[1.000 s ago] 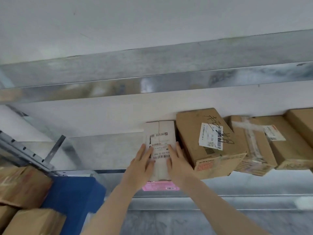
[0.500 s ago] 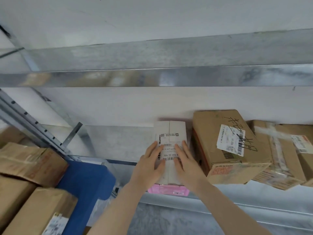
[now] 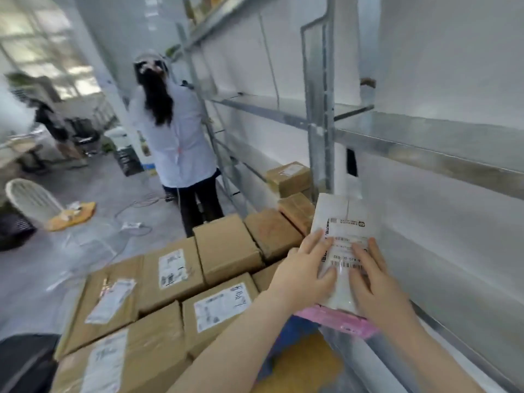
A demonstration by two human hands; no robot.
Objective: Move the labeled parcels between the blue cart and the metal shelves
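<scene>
The white labeled parcel (image 3: pixel 344 222) is seen at the front of the lower metal shelf (image 3: pixel 459 268), lying on top of a pink parcel (image 3: pixel 343 320) whose near end overhangs the shelf's front edge; the left hand (image 3: pixel 304 275) and the right hand (image 3: pixel 378 287) are laid flat on its label, side by side. No grip is closed on anything; the fingers of both hands are straight and spread, pressing down rather than curled round an edge.

The chief risk is judged to be a slide; both wrappers look smooth, and a push given only from above could carry the white parcel off the pink one, or tip the pair over the front edge towards the blue cart (image 3: pixel 297 327). A skewed push could also drive a corner against the upright post (image 3: pixel 317 131), which stands just beyond the parcel's far left corner; if a lift is intended, a proper grip round the sides would be needed first.

Room is offered to the right, where grey shelf surface shows beside the parcel; height is limited by the next shelf beam (image 3: pixel 425 151) above. To the left, the cardboard boxes (image 3: pixel 226 245) on the cart are packed close and reach nearly to the shelf edge, so little room is left there; a person in a white coat (image 3: pixel 175 137) stands farther along the aisle, well apart.
</scene>
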